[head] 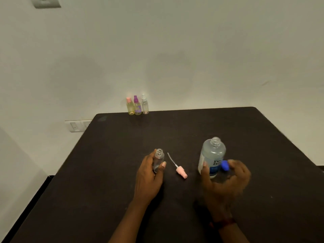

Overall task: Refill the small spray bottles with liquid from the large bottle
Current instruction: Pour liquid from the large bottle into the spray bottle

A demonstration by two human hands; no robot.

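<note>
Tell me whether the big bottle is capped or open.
Open. The big bottle stands upright with its threaded neck bare; the blue cap is off, at the fingers of the right hand.

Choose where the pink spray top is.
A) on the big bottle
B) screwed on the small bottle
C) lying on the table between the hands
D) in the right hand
C: the pink spray top lies flat on the table between the left hand and the right hand, off every bottle.
</note>
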